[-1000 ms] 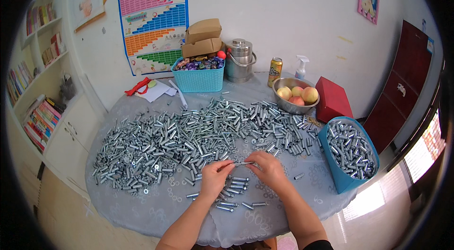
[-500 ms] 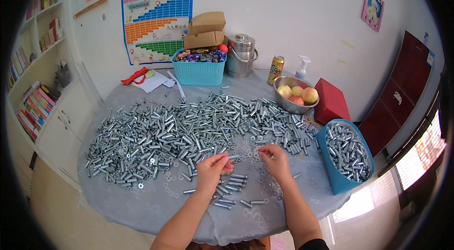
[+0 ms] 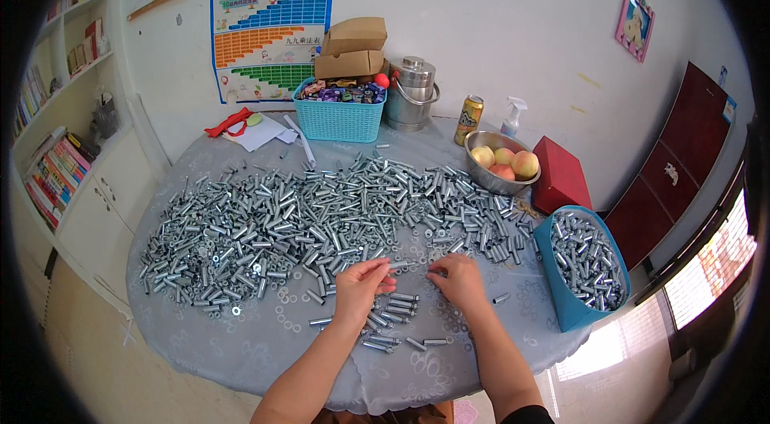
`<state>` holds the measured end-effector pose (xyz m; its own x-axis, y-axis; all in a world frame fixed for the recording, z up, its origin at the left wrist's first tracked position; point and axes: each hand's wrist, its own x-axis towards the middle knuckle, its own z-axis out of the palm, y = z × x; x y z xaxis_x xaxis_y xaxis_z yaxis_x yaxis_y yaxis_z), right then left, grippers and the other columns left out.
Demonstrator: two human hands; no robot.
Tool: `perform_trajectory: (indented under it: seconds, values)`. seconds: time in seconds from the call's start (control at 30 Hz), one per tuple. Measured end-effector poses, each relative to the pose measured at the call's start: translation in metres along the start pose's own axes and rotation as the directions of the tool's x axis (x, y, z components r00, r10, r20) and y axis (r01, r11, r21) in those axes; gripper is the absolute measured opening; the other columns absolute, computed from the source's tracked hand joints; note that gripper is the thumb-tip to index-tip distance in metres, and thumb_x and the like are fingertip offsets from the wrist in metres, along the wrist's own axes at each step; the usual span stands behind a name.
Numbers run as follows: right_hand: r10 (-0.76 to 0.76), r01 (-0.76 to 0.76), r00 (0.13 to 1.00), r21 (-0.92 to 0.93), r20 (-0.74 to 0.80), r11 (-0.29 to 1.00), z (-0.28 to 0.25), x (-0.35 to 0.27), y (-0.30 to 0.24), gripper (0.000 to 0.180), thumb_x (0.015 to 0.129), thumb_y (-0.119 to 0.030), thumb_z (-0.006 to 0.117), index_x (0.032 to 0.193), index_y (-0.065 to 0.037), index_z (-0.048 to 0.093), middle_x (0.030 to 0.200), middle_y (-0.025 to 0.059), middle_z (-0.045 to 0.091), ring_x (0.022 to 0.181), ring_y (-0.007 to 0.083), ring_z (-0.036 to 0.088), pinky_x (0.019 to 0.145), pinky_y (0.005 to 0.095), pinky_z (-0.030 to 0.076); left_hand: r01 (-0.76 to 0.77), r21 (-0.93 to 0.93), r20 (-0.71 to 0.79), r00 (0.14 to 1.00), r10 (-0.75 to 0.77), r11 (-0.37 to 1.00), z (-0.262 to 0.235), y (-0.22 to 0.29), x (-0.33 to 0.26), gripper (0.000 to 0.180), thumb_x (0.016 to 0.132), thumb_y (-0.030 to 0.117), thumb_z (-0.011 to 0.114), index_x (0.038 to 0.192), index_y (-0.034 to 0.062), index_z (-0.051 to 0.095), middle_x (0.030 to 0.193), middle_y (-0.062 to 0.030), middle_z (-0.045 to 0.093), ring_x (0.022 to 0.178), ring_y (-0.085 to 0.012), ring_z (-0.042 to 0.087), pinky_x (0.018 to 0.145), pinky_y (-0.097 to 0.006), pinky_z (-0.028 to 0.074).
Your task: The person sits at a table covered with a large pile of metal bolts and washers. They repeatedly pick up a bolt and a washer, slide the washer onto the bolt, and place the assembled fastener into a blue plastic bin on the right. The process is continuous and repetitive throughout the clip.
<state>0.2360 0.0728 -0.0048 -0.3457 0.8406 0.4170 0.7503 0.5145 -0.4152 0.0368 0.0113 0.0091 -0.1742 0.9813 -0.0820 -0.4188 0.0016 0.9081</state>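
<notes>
1. Holding a small metal bolt (image 3: 407, 265) between both hands, you work at the near edge of the table (image 3: 241, 344), just in front of the big bolt heap (image 3: 321, 211).
2. Your left hand (image 3: 361, 289) pinches one end of the bolt with its fingertips; your right hand (image 3: 457, 279) closes on the other end. Both grips look clenched on it, though the part is very small to see.
3. A small row of bolts (image 3: 393, 320) lies just below your hands, nearer to you than the heap.
4. The blue bin (image 3: 561, 296) stands to the right of the heap and is full of similar pieces.
5. I judge the bolt to be stiff, light alone, smooth and a bit slippery. It can roll on the cloth.
6. Take it at the ends with your fingertips, not at the middle, so that it does not turn or slide out.
</notes>
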Motion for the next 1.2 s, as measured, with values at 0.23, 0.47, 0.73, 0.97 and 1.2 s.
perform_trajectory:
  seconds: [0.23,0.47,0.73,0.97,1.2]
  values:
    - [0.082,-0.088,0.994,0.079,0.073,0.993,-0.006,0.001,-0.003,0.016,0.066,-0.019,0.073,0.073,-0.006,0.066,0.074,0.0072,0.063,0.072,0.0238,0.059,0.066,0.0349,0.046,0.005,0.005,0.018,1.0,-0.005,1.0,-0.001,-0.003,0.0,0.021,0.084,0.006,0.059,0.102,-0.0053,0.06,0.089,-0.0135,0.065,0.072,-0.0165,0.063,0.065,-0.028,0.055]
    - [0.272,-0.377,0.919,0.833,0.284,0.405,-0.002,0.001,-0.013,0.014,0.077,-0.013,0.07,0.082,-0.004,0.061,0.075,-0.0015,0.059,0.069,0.0051,0.053,0.063,0.0197,0.043,0.072,-0.015,0.054,0.996,-0.071,0.997,0.001,-0.001,-0.001,0.022,0.085,0.008,0.058,0.102,-0.0058,0.06,0.09,-0.0154,0.065,0.071,-0.0165,0.063,0.066,-0.027,0.055]
    - [0.228,-0.395,0.912,0.88,0.342,0.262,-0.01,0.003,-0.019,0.01,0.078,-0.005,0.067,0.084,-0.003,0.06,0.081,-0.0005,0.06,0.073,0.0061,0.053,0.067,0.0188,0.042,0.15,-0.031,0.077,0.986,-0.148,0.988,-0.001,-0.001,-0.001,0.023,0.086,0.009,0.058,0.104,-0.0069,0.059,0.091,-0.0165,0.065,0.071,-0.0158,0.063,0.067,-0.027,0.055]
    - [0.252,-0.386,0.915,0.862,0.314,0.327,-0.007,0.002,-0.023,0.011,0.078,-0.007,0.068,0.087,-0.002,0.063,0.084,-0.0001,0.061,0.075,0.0073,0.054,0.07,0.0205,0.043,0.209,-0.075,0.081,0.976,-0.203,0.975,-0.001,-0.003,0.0,0.026,0.085,0.011,0.06,0.103,-0.0074,0.059,0.091,-0.0162,0.065,0.071,-0.0167,0.063,0.067,-0.027,0.055]
    - [0.097,-0.139,0.99,0.636,0.101,0.759,-0.01,-0.001,-0.037,0.018,0.08,-0.012,0.067,0.095,-0.003,0.066,0.084,0.001,0.062,0.075,0.0075,0.055,0.07,0.0215,0.044,0.22,-0.085,0.068,0.974,-0.215,0.972,-0.002,-0.003,0.0,0.026,0.085,0.01,0.06,0.104,-0.0072,0.058,0.092,-0.016,0.065,0.071,-0.0172,0.063,0.067,-0.027,0.055]
